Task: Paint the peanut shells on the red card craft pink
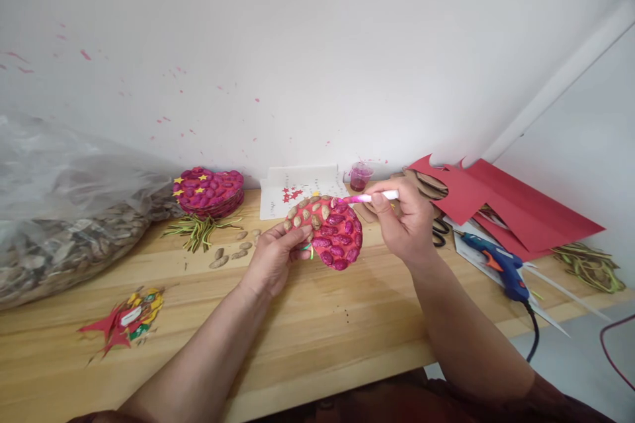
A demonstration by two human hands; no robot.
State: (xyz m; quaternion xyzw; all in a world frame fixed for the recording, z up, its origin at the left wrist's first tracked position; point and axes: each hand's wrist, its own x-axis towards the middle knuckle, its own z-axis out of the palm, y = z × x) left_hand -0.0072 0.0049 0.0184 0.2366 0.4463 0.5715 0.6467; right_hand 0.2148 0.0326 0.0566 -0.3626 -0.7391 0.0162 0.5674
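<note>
Shell-covered disc [333, 232]: held above mid-table, left hand [275, 254] pinching its left edge. Brush [370, 197]: gripped in right hand [404, 221], pink tip at the disc's far rim. Risk: overloaded bristles may drip onto workbench [317, 337]; a slack pinch could tilt the disc.

Left forearm [198, 357]: bare, enters from the lower left and runs up and to the right toward the centre of the view. Wrist straight. Left grip [275, 254]: back of the hand faces the camera, fingers [296, 232] curled forward, thumb below them, closed in a pinch.

Right forearm [461, 330]: bare, enters from the lower right and runs up and to the left. Wrist bent slightly inward. Right grip [404, 225]: held a little higher than the left, fingers folded, thumb and forefinger tips [380, 198] pressed together in a pen-style hold, pointing left. The two grips sit near each other, not touching, both raised above the table.
</note>
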